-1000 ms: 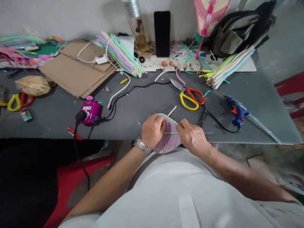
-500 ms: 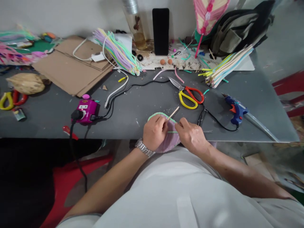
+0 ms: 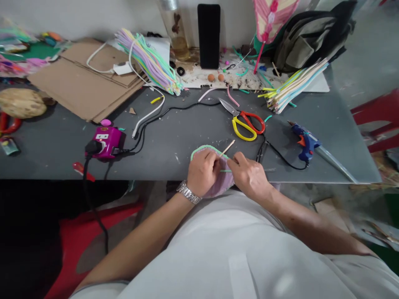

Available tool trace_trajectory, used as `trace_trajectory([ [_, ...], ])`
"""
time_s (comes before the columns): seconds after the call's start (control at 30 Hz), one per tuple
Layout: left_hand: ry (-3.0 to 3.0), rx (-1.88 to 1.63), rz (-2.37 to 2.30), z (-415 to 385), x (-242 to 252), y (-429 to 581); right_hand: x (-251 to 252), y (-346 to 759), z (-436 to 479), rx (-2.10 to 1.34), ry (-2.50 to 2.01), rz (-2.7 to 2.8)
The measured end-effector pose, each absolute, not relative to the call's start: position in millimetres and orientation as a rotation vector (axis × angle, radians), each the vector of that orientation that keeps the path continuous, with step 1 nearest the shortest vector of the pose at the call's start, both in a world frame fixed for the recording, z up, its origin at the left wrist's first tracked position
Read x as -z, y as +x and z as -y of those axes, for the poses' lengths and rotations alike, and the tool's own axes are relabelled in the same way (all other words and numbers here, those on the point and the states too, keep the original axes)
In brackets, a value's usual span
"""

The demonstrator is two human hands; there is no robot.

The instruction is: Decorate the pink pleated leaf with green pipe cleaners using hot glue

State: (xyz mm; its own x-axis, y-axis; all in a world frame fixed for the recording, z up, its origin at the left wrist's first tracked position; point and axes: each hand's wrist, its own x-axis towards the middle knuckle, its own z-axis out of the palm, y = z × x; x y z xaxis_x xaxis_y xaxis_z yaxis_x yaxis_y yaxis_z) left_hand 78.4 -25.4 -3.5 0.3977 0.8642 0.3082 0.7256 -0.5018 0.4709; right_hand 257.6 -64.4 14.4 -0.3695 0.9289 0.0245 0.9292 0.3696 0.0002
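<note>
Held at lower centre of frame, across the near edge of the dark grey surface [image 3: 174,137]: a rounded lilac piece with mint-green edging [image 3: 222,182]. Set between left hand [image 3: 204,172] and right hand [image 3: 249,176], rather than ahead of either; seen only in part, so own long axis hard to read. Covered most on the left, by the curled left hand, closed over it. Pinched narrowly at the right rim by bunched right fingers; cannot tell whether also on the thin mint-green strand [image 3: 224,170], running roughly level across the gap. Fingertips of both hands near each other, not touching. Out of the left grip: a thin, pale, wood-coloured stick [image 3: 228,148], long axis slanting up and right, free tip toward the red-and-yellow-handled metal scissors [image 3: 238,114], just above centre. Nearer to those scissors: right hand, though apart from them. Farther off, at right of frame: a blue plastic glue gun [image 3: 307,144], well apart from both hands, on the right hand's side.
</note>
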Motion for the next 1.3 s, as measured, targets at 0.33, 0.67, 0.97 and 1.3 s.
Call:
trace_trajectory([
  [0.33, 2.381, -0.808, -1.398, 26, 6, 79, -15, 257, 68, 0.034, -1.728, 2.456],
  [0.67, 2.373, -0.801, -1.37, 26, 1, 79, -16, 250, 63, -0.118, -1.774, 2.447],
  [0.97, 2.339, -0.814, -1.355, 26, 2, 79, -27, 249, 61, -0.49, -1.737, 2.229],
  [1.3, 2.365, -0.789, -1.386, 27, 3, 79, -20, 247, 63, -0.369, -1.818, 2.28],
])
